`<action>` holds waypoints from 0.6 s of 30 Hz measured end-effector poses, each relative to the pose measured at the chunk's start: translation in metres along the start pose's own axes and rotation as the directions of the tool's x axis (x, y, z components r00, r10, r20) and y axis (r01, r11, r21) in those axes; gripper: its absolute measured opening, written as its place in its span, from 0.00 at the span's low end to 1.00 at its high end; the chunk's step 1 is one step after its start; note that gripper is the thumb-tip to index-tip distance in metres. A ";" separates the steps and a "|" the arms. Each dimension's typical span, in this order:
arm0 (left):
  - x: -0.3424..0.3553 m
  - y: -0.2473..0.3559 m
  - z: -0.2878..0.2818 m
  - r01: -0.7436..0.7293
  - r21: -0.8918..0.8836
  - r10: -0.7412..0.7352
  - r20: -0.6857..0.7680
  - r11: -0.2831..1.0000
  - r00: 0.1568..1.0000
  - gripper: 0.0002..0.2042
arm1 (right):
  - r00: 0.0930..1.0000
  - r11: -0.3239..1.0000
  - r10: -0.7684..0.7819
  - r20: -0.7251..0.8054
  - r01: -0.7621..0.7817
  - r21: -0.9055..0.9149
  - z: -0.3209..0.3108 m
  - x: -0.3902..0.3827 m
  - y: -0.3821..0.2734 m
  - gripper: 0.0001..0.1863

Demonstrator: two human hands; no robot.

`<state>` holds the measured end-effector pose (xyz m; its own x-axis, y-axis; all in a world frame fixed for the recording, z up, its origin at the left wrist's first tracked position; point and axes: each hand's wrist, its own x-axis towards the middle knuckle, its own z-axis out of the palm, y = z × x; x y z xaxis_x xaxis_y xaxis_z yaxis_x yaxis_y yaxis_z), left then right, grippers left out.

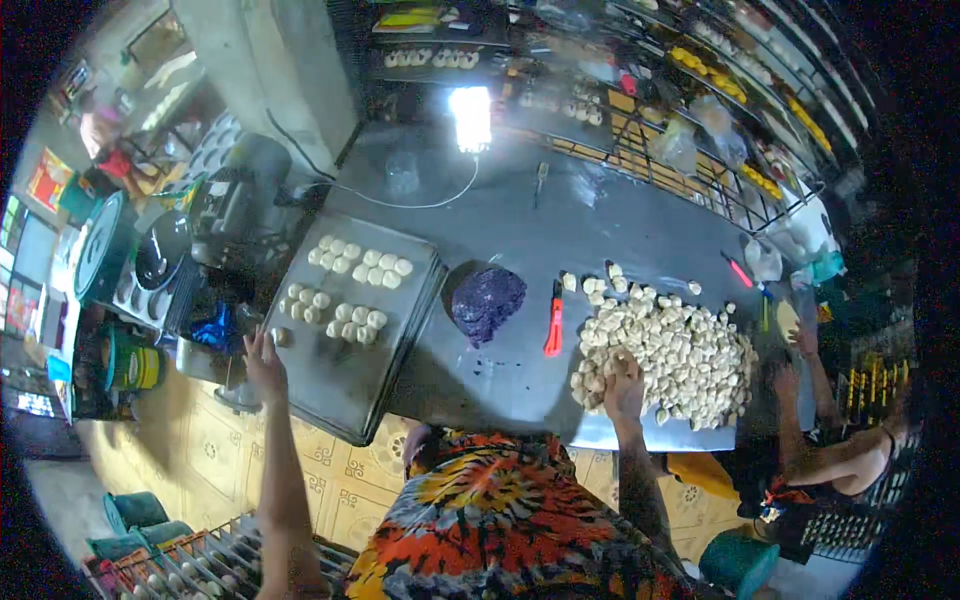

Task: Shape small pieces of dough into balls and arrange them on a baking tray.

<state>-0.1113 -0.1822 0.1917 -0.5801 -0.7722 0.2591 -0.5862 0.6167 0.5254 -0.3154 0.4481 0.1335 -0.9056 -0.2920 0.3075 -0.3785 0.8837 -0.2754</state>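
My left hand (264, 362) is at the left edge of a stack of metal trays (385, 280), fingers apart, beside a single white dough ball (281, 337). On the top tray sit several clusters of white dough balls (355, 322). My right hand (623, 385) is in a large pile of small white dough pieces (680, 350), its fingers curled round one piece. Between the trays and the pile lie a purple mound (485, 300) and a red-handled cutter (554, 325).
A co-worker's hands (800, 340) are at the table's right end. Racks of trays (700, 70) line the back, near a bright lamp (470, 118) with a cord. Machines and tubs (135, 355) crowd the left. A teal bin (740, 565) stands low at right. Another person (100, 135) is far left.
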 end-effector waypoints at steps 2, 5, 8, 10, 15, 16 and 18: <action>-0.042 0.021 0.029 0.020 -0.246 -0.043 -0.086 0.969 0.995 0.17 | 0.999 0.999 -0.031 0.037 0.030 0.028 -0.003 -0.001 0.012 0.17; -0.125 0.065 0.069 0.201 -0.447 -0.166 0.117 0.871 0.979 0.15 | 0.971 0.975 0.198 0.137 -0.210 0.079 -0.008 0.001 0.025 0.16; -0.187 0.119 0.089 0.335 -0.551 -0.143 0.361 0.765 0.921 0.13 | 0.930 0.958 0.276 0.242 -0.286 0.007 -0.014 0.008 0.030 0.13; -0.203 0.151 0.099 0.399 -0.722 -0.014 0.475 0.565 0.880 0.12 | 0.947 0.953 0.278 0.160 -0.293 0.077 -0.016 0.013 0.025 0.12; -0.205 0.211 0.143 0.321 -0.713 0.339 0.616 0.623 0.711 0.14 | 0.982 0.893 0.188 -0.009 -0.167 0.419 -0.009 0.021 -0.035 0.10; -0.202 0.214 0.149 0.293 -0.766 0.434 0.586 0.572 0.684 0.14 | 0.977 0.761 0.178 0.115 -0.211 0.614 -0.004 0.022 -0.055 0.11; -0.188 0.211 0.159 0.242 -0.738 0.482 0.616 0.630 0.623 0.15 | 0.946 0.377 0.074 0.316 -0.320 0.869 0.010 0.023 -0.096 0.12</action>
<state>-0.2156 0.1172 0.1254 -0.9923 -0.0898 -0.0848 -0.0928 0.0892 0.9917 -0.3021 0.3530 0.1582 -0.9452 -0.3260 -0.0171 -0.0196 0.1089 -0.9939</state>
